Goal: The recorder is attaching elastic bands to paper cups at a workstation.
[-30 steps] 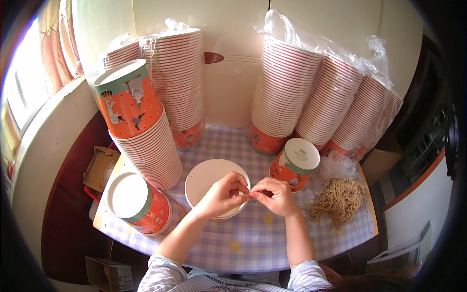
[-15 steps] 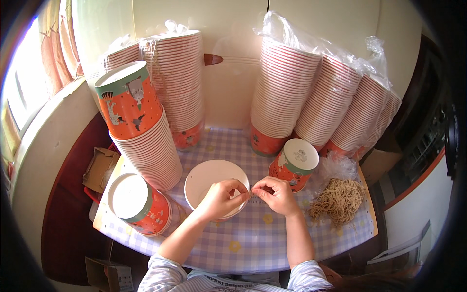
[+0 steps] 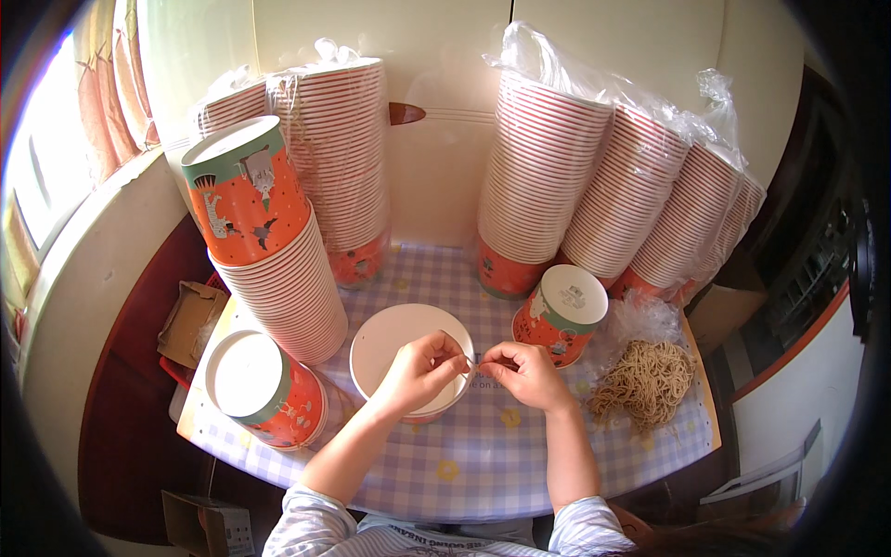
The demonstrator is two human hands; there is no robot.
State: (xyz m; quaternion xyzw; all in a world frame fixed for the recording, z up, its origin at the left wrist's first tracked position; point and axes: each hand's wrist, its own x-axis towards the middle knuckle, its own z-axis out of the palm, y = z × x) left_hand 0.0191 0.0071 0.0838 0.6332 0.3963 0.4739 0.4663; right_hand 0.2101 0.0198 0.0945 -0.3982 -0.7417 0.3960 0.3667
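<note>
My left hand (image 3: 422, 369) is over the right part of an upright paper bucket (image 3: 368, 327), white inside, and hides some of its opening. Close beside it, just past the bucket's rim, is my right hand (image 3: 524, 373). Thumb and forefinger are pinched together on both hands, and the fingertips almost meet. A short, thin strand, which looks like string, shows between them; its ends are hidden in the fingers. Right of my right hand lies a tangled heap of tan string (image 3: 650, 381). An upside-down orange and green paper bucket (image 3: 561, 320) stands beyond that hand.
Tall stacks of nested buckets in clear plastic (image 3: 548, 167) line the back right, with another wrapped stack (image 3: 339, 158) back left. An unwrapped stack (image 3: 283, 288) and upside-down buckets (image 3: 278, 395) stand at the left. A checked cloth (image 3: 501, 473) covers the table.
My fingertips have shifted slightly and parted a little, so more of the thin strand shows between them. The bucket under my left hand has moved very slightly. Everything else stays in place.
</note>
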